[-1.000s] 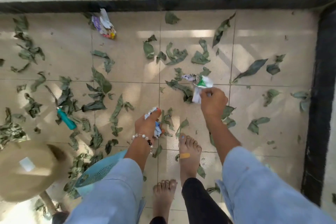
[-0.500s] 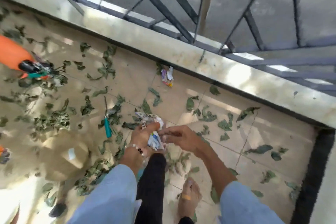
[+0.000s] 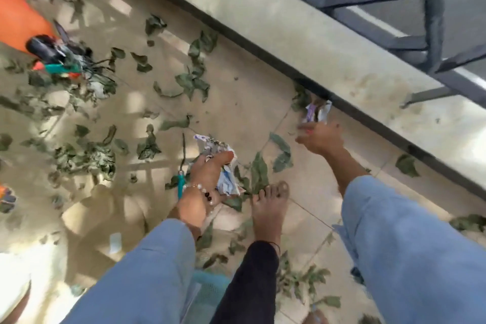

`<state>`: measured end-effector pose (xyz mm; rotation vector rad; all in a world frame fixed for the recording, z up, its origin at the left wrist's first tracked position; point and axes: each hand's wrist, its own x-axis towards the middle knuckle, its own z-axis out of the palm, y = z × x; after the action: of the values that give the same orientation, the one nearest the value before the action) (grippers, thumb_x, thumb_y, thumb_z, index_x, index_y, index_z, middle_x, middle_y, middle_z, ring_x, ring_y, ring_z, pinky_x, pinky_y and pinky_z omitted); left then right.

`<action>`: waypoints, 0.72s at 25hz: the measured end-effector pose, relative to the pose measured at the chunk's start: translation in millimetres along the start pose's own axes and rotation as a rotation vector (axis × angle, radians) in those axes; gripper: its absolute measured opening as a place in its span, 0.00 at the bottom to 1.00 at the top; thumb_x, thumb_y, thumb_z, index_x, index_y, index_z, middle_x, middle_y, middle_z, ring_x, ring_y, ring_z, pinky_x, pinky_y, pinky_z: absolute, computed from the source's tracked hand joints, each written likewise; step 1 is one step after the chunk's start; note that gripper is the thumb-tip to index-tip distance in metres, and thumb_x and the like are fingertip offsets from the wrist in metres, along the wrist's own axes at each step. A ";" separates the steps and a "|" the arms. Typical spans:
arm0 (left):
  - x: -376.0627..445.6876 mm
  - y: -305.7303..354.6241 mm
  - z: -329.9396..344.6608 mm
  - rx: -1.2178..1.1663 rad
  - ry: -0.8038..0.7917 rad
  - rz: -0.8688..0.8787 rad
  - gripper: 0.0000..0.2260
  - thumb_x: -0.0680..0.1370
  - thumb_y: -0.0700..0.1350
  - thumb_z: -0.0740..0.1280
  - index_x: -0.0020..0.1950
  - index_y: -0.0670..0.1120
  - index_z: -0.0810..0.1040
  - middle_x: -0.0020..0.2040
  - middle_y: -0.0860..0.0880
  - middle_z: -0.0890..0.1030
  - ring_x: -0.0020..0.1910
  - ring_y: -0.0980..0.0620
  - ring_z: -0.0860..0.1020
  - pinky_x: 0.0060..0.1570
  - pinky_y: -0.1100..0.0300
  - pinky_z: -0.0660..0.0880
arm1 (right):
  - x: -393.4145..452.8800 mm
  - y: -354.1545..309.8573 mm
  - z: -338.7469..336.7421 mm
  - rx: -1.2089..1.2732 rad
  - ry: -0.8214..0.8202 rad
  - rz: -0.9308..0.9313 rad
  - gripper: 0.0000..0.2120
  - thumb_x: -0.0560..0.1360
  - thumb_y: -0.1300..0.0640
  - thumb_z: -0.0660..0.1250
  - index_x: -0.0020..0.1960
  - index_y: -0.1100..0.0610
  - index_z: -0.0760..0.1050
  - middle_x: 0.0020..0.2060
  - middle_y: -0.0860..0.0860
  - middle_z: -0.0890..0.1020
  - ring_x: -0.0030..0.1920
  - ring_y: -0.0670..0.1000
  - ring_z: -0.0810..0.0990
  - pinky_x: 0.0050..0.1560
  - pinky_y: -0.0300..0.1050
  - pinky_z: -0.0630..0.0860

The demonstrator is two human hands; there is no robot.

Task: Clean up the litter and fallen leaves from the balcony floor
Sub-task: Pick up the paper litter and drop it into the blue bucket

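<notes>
Dry green leaves (image 3: 86, 158) lie scattered across the beige tiled balcony floor (image 3: 244, 102). My left hand (image 3: 207, 168) grips a crumpled bunch of white and blue wrappers (image 3: 226, 181) low over the tiles. My right hand (image 3: 319, 137) is stretched out to a purple and white wrapper (image 3: 315, 112) lying against the concrete curb (image 3: 302, 34). Its blurred fingers are at the wrapper's lower edge and hold nothing that I can make out.
A teal lighter (image 3: 180, 185) lies by my left wrist. An orange object (image 3: 18, 16) with dark tangled litter (image 3: 65, 60) sits at upper left. A teal plastic basket (image 3: 207, 289) is under my legs. My bare foot (image 3: 268, 208) stands between my hands. A dark metal railing (image 3: 431, 34) tops the curb.
My right hand left the bunch in my left hand and reached forward and right to the wrapper at the curb. The view swung closer to the curb.
</notes>
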<state>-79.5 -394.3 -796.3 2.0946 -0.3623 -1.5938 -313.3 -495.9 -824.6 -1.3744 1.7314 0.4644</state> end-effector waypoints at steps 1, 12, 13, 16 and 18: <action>16.7 -49.9 16.7 0.275 0.102 0.206 0.11 0.76 0.41 0.66 0.57 0.51 0.75 0.40 0.47 0.79 0.38 0.46 0.78 0.40 0.50 0.73 | 16.0 -1.4 9.2 -0.026 -0.029 0.017 0.22 0.74 0.43 0.67 0.67 0.45 0.72 0.72 0.54 0.66 0.70 0.62 0.64 0.72 0.60 0.57; 22.5 -32.9 1.4 0.021 0.081 -0.088 0.10 0.75 0.50 0.68 0.55 0.54 0.76 0.45 0.50 0.80 0.43 0.48 0.81 0.46 0.47 0.76 | -146.0 -31.6 -24.9 0.758 0.316 0.131 0.07 0.68 0.63 0.74 0.46 0.56 0.81 0.42 0.61 0.84 0.38 0.58 0.81 0.40 0.49 0.77; -20.3 20.5 -17.0 -0.108 0.017 -0.289 0.14 0.71 0.53 0.72 0.56 0.54 0.78 0.47 0.50 0.81 0.46 0.48 0.82 0.51 0.44 0.77 | -180.1 -39.8 -33.5 0.966 0.274 0.152 0.10 0.68 0.66 0.73 0.47 0.55 0.79 0.42 0.62 0.83 0.37 0.58 0.81 0.38 0.51 0.78; -161.7 106.2 -32.3 -0.134 -0.028 -0.166 0.32 0.58 0.60 0.78 0.55 0.44 0.80 0.52 0.47 0.81 0.53 0.43 0.81 0.57 0.44 0.77 | -272.5 -60.9 -61.2 1.289 0.180 0.208 0.21 0.71 0.69 0.68 0.57 0.48 0.75 0.43 0.58 0.82 0.39 0.57 0.81 0.39 0.50 0.78; -251.2 146.1 -32.2 -0.208 -0.113 -0.158 0.42 0.51 0.64 0.79 0.59 0.45 0.79 0.58 0.44 0.80 0.55 0.41 0.80 0.58 0.42 0.76 | -340.8 -68.2 -81.6 1.400 0.125 0.166 0.22 0.73 0.69 0.64 0.60 0.48 0.76 0.44 0.54 0.83 0.42 0.55 0.81 0.45 0.51 0.78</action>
<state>-109.5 -390.5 -505.5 1.9203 -0.0652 -1.7633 -272.0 -371.8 -492.4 -0.2320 1.6356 -0.6960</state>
